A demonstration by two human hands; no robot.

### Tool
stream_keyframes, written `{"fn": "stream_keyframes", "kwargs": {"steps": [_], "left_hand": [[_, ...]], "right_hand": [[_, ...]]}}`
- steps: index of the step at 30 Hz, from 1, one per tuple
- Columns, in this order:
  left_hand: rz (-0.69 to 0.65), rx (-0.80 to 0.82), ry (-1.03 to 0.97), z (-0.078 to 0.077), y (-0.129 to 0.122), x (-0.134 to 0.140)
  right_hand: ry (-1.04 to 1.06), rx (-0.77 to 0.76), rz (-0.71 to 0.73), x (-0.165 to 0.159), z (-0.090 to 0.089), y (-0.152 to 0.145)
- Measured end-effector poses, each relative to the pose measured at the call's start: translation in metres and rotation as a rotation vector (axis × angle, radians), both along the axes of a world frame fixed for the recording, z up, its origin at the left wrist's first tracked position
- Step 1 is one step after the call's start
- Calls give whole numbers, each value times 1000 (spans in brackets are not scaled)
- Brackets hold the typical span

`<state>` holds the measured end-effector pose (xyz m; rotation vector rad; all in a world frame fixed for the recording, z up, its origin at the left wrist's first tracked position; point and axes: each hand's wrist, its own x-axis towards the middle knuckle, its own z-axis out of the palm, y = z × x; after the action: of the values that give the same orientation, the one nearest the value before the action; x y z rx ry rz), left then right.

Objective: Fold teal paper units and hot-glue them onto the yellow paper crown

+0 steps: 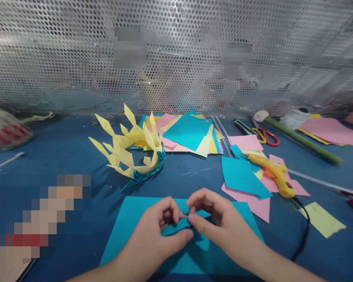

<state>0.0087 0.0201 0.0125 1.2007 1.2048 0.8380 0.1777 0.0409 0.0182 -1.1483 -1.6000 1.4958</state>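
Between my two hands is a small blue paper piece, partly covered by the fingers. My left hand grips its left part, thumb in front and fingers curled behind. With thumb and fingertips my right hand pinches the same piece near its right part. Both hands are just above a large blue sheet of paper on the table. Beyond them, to the left, stands a yellow paper crown with pointed tips and a blue twisted paper trim along its near right edge.
A yellow glue gun lies on blue and pink scraps at the right, its cord running toward me. Coloured paper is piled behind. Scissors and a green stick lie back right. A perforated metal screen closes the far side.
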Motion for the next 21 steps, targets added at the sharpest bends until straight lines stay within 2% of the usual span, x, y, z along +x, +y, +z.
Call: {"fn": "stream_keyframes", "kwargs": {"steps": [7, 21], "left_hand": [[26, 21, 26, -3, -1, 1], [1, 84, 37, -5, -8, 4]], "right_hand": [[22, 26, -18, -1, 1, -2], [46, -89, -52, -3, -7, -9]]}}
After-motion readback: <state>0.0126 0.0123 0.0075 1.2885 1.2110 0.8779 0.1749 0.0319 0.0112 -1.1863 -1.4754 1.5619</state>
